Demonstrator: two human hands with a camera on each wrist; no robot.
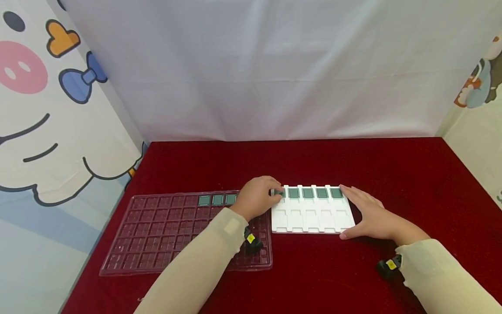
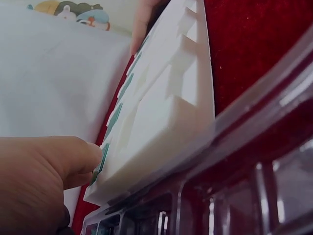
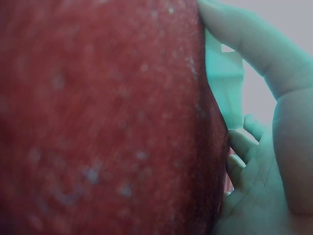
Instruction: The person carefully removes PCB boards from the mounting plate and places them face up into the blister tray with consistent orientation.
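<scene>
Green and probably stiff, the small panel point(image 2: 104, 153) at ten o'clock on the white slotted tray point(image 1: 313, 207) is pinched by the left hand point(image 1: 256, 197); likely light, best held by its edges. The right hand point(image 1: 373, 219) spreads, unclenched, against three o'clock.

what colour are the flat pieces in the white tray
Dark green flat pieces, clearest in the head view.
</scene>
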